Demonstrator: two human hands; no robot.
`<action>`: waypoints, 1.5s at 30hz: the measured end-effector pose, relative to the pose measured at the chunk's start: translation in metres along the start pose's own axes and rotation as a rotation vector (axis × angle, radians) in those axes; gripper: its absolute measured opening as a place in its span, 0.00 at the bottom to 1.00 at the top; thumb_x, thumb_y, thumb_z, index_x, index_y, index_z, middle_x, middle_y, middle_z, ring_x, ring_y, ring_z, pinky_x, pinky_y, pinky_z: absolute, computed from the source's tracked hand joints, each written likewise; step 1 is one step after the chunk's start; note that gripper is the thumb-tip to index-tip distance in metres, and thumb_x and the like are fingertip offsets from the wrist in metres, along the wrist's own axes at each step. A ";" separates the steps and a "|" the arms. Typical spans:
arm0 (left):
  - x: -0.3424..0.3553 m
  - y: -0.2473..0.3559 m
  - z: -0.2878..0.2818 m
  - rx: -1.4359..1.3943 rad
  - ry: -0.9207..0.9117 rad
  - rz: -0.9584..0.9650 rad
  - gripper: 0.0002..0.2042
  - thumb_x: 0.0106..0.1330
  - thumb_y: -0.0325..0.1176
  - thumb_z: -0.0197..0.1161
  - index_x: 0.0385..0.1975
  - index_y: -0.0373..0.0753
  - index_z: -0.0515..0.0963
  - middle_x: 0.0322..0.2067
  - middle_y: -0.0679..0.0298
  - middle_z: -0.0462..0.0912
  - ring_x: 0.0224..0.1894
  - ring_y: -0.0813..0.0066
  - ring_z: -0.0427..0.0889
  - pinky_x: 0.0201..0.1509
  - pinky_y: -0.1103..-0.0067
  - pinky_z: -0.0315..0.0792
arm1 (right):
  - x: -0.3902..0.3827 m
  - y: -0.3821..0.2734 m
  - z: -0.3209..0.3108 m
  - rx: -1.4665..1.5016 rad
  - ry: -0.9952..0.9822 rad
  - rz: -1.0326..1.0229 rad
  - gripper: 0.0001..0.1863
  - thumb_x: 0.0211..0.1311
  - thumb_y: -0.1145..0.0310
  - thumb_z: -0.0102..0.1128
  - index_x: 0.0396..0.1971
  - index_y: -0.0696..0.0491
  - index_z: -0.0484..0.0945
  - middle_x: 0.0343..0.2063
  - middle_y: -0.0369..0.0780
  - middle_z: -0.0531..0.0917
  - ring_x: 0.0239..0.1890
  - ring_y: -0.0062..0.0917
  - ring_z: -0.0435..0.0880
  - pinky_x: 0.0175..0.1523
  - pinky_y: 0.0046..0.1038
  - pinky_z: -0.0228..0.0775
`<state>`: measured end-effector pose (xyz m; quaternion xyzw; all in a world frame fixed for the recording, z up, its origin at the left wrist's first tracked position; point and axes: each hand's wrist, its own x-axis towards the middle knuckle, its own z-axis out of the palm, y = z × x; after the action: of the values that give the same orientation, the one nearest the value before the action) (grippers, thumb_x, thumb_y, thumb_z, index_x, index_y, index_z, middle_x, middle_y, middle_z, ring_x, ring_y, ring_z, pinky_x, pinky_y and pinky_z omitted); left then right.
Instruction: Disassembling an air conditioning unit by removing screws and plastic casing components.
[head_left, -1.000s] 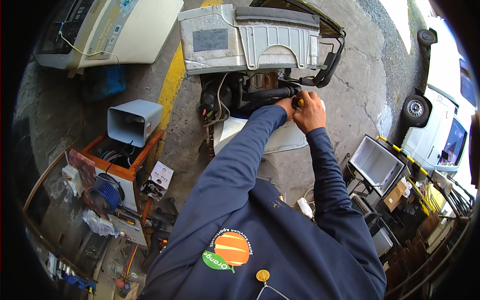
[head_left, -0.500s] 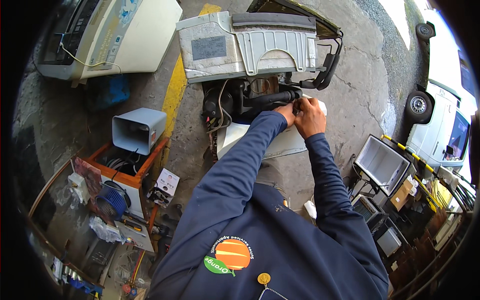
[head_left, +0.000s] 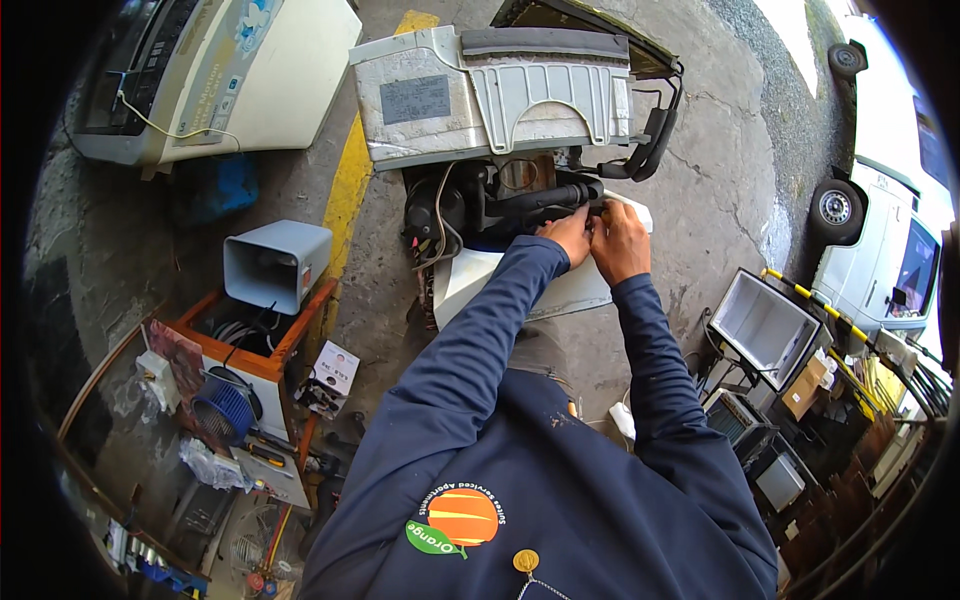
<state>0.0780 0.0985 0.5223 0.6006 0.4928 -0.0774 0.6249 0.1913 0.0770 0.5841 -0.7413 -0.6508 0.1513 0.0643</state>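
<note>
Both hands work close together at the right side of an opened appliance that looks like an air conditioner, with a white-grey moulded housing (head_left: 420,135) on its far side. My left hand (head_left: 570,236) has bent fingers drawn together just below the end of a thick black insulated pipe (head_left: 535,200). Against it, my right hand (head_left: 622,242) is closed, its thumb and fingers meeting by the same pipe end. What the fingertips hold is hidden. Under the hands lies a white casing panel (head_left: 570,293). A round black part (head_left: 425,208) with a pale cable sits at the left.
More black tubing (head_left: 655,145) curves off the housing's right. At the left stand a grey horn-shaped box (head_left: 275,262) and a wooden cabinet (head_left: 300,330) bearing a blue fan wheel (head_left: 226,402). A washing machine (head_left: 270,80) stands at far left. An open white box (head_left: 765,325) is at right.
My left hand has shifted slightly, and its index finger now reaches up toward the pipe end. The right hand stays nearly in place, its fingers a little changed. The appliance has not moved.
</note>
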 end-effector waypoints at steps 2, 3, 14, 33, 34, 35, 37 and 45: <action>-0.005 0.002 0.002 0.023 0.044 0.025 0.29 0.74 0.45 0.45 0.74 0.46 0.57 0.62 0.55 0.78 0.61 0.50 0.79 0.60 0.65 0.73 | -0.001 -0.002 -0.006 0.005 0.015 -0.012 0.15 0.57 0.75 0.62 0.45 0.60 0.79 0.36 0.46 0.83 0.31 0.40 0.83 0.37 0.34 0.76; -0.010 0.003 0.002 0.025 0.044 0.025 0.29 0.74 0.45 0.45 0.74 0.46 0.57 0.62 0.55 0.78 0.61 0.50 0.79 0.60 0.65 0.73 | -0.003 -0.003 -0.010 0.006 0.015 -0.011 0.15 0.57 0.75 0.62 0.45 0.60 0.79 0.36 0.46 0.83 0.31 0.40 0.83 0.37 0.34 0.76; -0.078 -0.001 0.005 0.074 0.713 0.541 0.20 0.71 0.31 0.53 0.63 0.40 0.70 0.49 0.55 0.84 0.46 0.58 0.85 0.50 0.70 0.76 | -0.024 -0.021 -0.116 0.107 0.122 -0.056 0.14 0.58 0.76 0.62 0.45 0.60 0.80 0.36 0.45 0.83 0.30 0.34 0.83 0.37 0.31 0.76; -0.111 -0.021 -0.033 -1.399 -0.076 0.046 0.11 0.79 0.34 0.51 0.48 0.31 0.76 0.39 0.54 0.83 0.34 0.70 0.85 0.38 0.80 0.81 | -0.146 -0.006 -0.253 0.697 0.161 0.366 0.14 0.64 0.74 0.61 0.48 0.62 0.81 0.32 0.42 0.84 0.30 0.23 0.82 0.37 0.20 0.72; -0.119 -0.022 -0.033 -1.361 -0.071 0.076 0.11 0.79 0.34 0.52 0.47 0.31 0.76 0.38 0.54 0.83 0.34 0.70 0.85 0.39 0.80 0.80 | -0.153 -0.001 -0.251 0.722 0.157 0.374 0.14 0.64 0.73 0.61 0.48 0.63 0.81 0.32 0.42 0.84 0.30 0.23 0.82 0.37 0.20 0.72; -0.127 -0.025 -0.034 -1.322 -0.062 0.105 0.11 0.79 0.34 0.53 0.46 0.32 0.76 0.37 0.54 0.83 0.34 0.71 0.85 0.39 0.80 0.80 | -0.159 0.004 -0.247 0.749 0.151 0.381 0.15 0.64 0.73 0.61 0.48 0.63 0.80 0.32 0.42 0.84 0.30 0.23 0.81 0.37 0.20 0.71; -0.145 -0.031 -0.033 -1.249 -0.032 0.160 0.11 0.78 0.34 0.54 0.45 0.32 0.77 0.36 0.55 0.84 0.34 0.71 0.85 0.39 0.80 0.80 | -0.167 0.015 -0.240 0.806 0.127 0.386 0.15 0.65 0.72 0.61 0.49 0.63 0.80 0.32 0.42 0.84 0.29 0.22 0.80 0.36 0.19 0.70; -0.278 -0.115 0.003 -1.101 0.191 0.088 0.09 0.75 0.28 0.53 0.46 0.35 0.79 0.24 0.68 0.74 0.20 0.85 0.65 0.23 0.88 0.58 | -0.159 0.026 -0.189 0.592 -0.744 0.075 0.17 0.65 0.63 0.64 0.47 0.60 0.83 0.27 0.38 0.80 0.26 0.20 0.70 0.34 0.20 0.62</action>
<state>-0.1393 -0.0722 0.6406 0.2102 0.4892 0.2721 0.8015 0.2565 -0.0645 0.7775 -0.6095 -0.5314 0.5877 0.0299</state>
